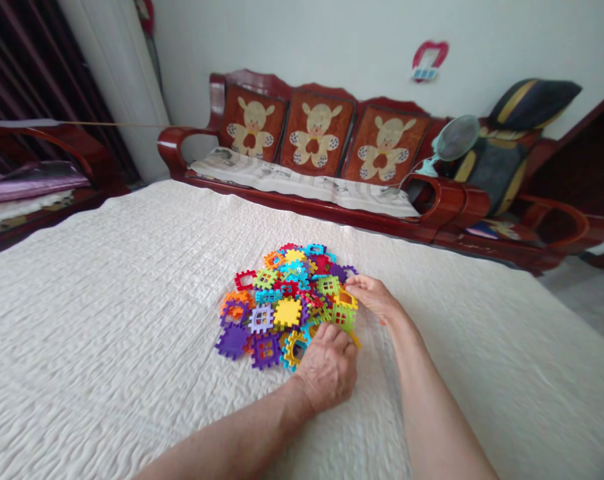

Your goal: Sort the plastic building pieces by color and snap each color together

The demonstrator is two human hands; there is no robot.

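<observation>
A heap of colourful interlocking plastic building tiles [287,312] lies on the white quilted cover. Several are window frames; others are solid squares with toothed edges. My left hand [329,367] rests on the near right side of the heap, its fingers curled down over the tiles; the fingertips are hidden. At the heap's right edge is my right hand [375,297], fingers bent together beside a yellow frame tile [346,299]. What lies between those fingers cannot be made out. A solid purple tile [233,341] and a purple window tile [265,351] lie at the near left.
Thin clear plastic [383,350] seems to lie beneath my right wrist. Past the cover's far edge stands a red wooden sofa [302,203] with bear-patterned cushions [318,130]. A small fan [457,138] is at its right end, and another wooden seat [95,160] is at left.
</observation>
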